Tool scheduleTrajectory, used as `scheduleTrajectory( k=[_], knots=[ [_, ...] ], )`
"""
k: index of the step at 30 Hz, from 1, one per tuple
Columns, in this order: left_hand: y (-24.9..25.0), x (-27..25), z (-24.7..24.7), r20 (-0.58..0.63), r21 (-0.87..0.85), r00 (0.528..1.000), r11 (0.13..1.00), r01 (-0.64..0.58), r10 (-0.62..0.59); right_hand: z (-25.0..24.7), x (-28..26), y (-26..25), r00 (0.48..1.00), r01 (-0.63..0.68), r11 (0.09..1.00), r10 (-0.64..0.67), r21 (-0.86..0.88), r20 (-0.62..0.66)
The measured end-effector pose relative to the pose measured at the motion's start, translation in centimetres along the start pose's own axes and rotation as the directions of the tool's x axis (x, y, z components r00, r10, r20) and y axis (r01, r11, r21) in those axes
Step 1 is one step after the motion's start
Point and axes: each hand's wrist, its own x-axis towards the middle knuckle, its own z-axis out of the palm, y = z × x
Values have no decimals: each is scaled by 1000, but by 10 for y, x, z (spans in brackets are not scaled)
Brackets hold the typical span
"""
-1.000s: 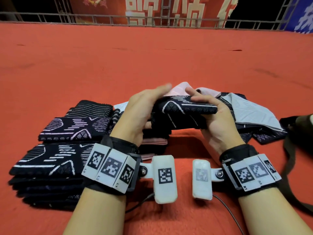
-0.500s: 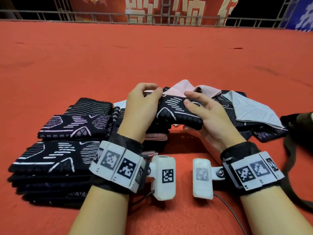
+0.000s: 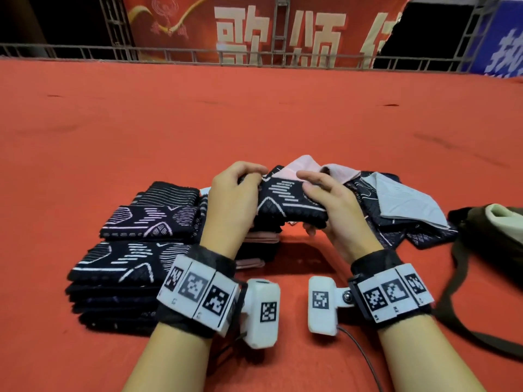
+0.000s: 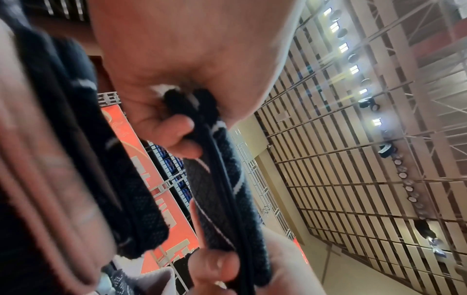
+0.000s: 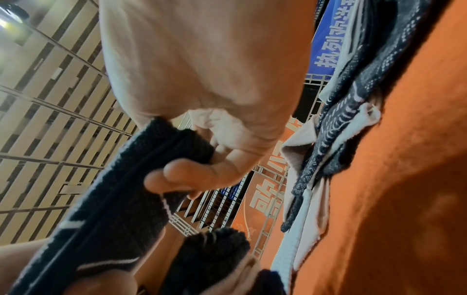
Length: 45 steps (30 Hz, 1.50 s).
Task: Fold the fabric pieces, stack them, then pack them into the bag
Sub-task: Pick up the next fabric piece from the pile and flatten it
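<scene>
A red surface [image 3: 254,123] carries dark folded stacks [image 3: 119,275] on the left and a bag [image 3: 498,236] on the right. Left hand [image 3: 235,199] and right hand [image 3: 331,210] clamp the folded piece [image 3: 285,202] above the middle stack; square its edges before lowering.

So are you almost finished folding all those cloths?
Not yet, roughly midway. Done: two folded stacks sit on the red carpet. In hand: the left hand and right hand grip one folded dark patterned piece above a third stack. Left: the unfolded heap behind the right hand needs folding, and nothing visibly sits in the bag.
</scene>
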Motion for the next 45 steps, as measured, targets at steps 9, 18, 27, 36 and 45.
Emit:
scheduleTrajectory(
  k=[9, 18, 27, 36, 45],
  knots=[
    [13, -59, -64, 30, 443, 999, 895, -52, 43, 28, -64, 0, 996, -89, 969, 94, -228, 10],
    [12, -96, -63, 214, 914, 970, 326, -240, 114, 32, -81, 16, 948, -282, 814, 317, -508, -18],
    [-1, -94, -59, 673, 647, 678, 679, -347, -296, 30, -75, 17, 967, -143, 556, 255, -819, 5],
    [-11, -95, -69, 647, 761, 482, 541, -359, -591, 34, -75, 15, 946, -57, 412, 314, -909, 83],
    [1, -101, -66, 605, 767, 595, 587, -259, -529, 42, -68, 31, 959, -161, 620, 281, -768, 26]
  ],
)
